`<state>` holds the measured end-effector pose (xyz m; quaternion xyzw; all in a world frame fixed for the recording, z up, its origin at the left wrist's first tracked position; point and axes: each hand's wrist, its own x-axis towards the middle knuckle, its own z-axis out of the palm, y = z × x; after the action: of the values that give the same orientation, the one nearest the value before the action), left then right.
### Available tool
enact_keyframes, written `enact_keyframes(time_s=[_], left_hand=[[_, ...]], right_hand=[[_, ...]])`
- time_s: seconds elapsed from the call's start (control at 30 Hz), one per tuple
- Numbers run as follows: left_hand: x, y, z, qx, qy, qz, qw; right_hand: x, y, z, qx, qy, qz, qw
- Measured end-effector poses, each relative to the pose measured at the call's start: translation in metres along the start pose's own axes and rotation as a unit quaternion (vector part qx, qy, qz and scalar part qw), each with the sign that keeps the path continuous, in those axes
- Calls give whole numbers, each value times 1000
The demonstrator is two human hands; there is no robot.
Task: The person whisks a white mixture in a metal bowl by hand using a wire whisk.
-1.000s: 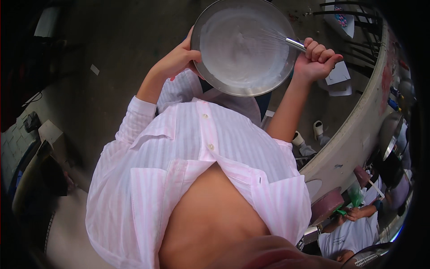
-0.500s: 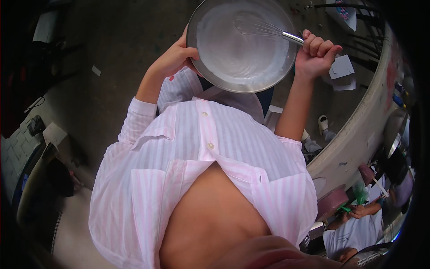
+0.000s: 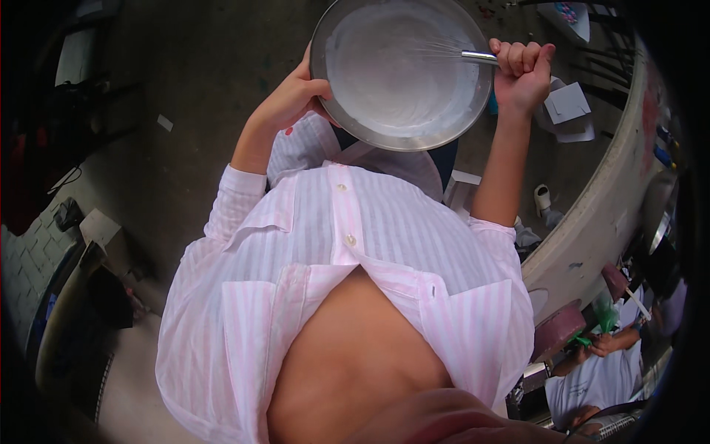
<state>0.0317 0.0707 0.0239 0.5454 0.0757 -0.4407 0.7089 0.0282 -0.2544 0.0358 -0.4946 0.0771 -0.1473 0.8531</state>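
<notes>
A wide metal mixing bowl (image 3: 403,140) is held up in front of me, tilted toward my body. Smooth whitish cream (image 3: 384,96) coats its bottom and sides. On the bowl's left rim my left hand (image 3: 296,92) is closed, thumb inside the edge and the fingers out of sight behind it. A wire whisk (image 3: 479,57) reaches in over the right rim, its metal handle wrapped in the fist of my right hand (image 3: 523,74). The whisk's wires are smeared by motion and lie over the cream near the upper right of the bowl.
To the right curves a long pale table (image 3: 584,229). Beyond it a person in a white shirt (image 3: 595,381) handles a green bag (image 3: 606,317) beside a round reddish-brown block (image 3: 558,333). White papers (image 3: 568,103) lie low at the right. A cardboard box (image 3: 102,228) stands at the left.
The whisk has swung to a more level angle and its wires have shifted right and slightly down. My right hand has turned and risen a little. The bowl stays nearly in place.
</notes>
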Motion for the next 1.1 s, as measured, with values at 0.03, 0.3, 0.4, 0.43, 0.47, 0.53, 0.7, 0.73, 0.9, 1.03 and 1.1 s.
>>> enact_keyframes(time_s=[0.03, 0.3, 0.4, 0.43, 0.47, 0.53, 0.7, 0.73, 0.9, 1.03, 1.1], left_hand=[[0, 0, 0, 0, 0, 0, 1000], [-1, 0, 0, 16, -7, 2, 1000], [0, -2, -1, 18, -5, 5, 1000], [-1, -2, 1, 18, -5, 6, 1000], [-2, -2, 4, 16, 12, 16, 1000], [-1, -1, 6, 13, 27, 26, 999], [3, 11, 7, 68, 27, 13, 997], [1, 13, 4, 68, 26, 13, 997], [-16, 31, 2, 165, 74, 60, 982], [-19, 29, 14, 523, 305, 294, 740], [-34, 42, 66, 504, 157, 384, 758]], right_hand=[[3, -5, -4, -18, -87, 119, 989], [3, -9, -2, -31, -88, 150, 984], [5, -11, -10, -55, -22, 75, 995], [4, -12, -12, -55, -22, 75, 995], [0, -13, -14, -57, -21, 60, 996], [-10, -16, -14, -61, -19, 44, 997], [-40, -23, -4, -71, 35, -8, 997], [-45, -24, 1, -72, 36, -8, 997], [-65, -33, 20, -90, 5, -79, 993], [-76, -39, 36, -80, -68, -144, 984], [-84, -35, 53, -131, -111, -182, 968]])
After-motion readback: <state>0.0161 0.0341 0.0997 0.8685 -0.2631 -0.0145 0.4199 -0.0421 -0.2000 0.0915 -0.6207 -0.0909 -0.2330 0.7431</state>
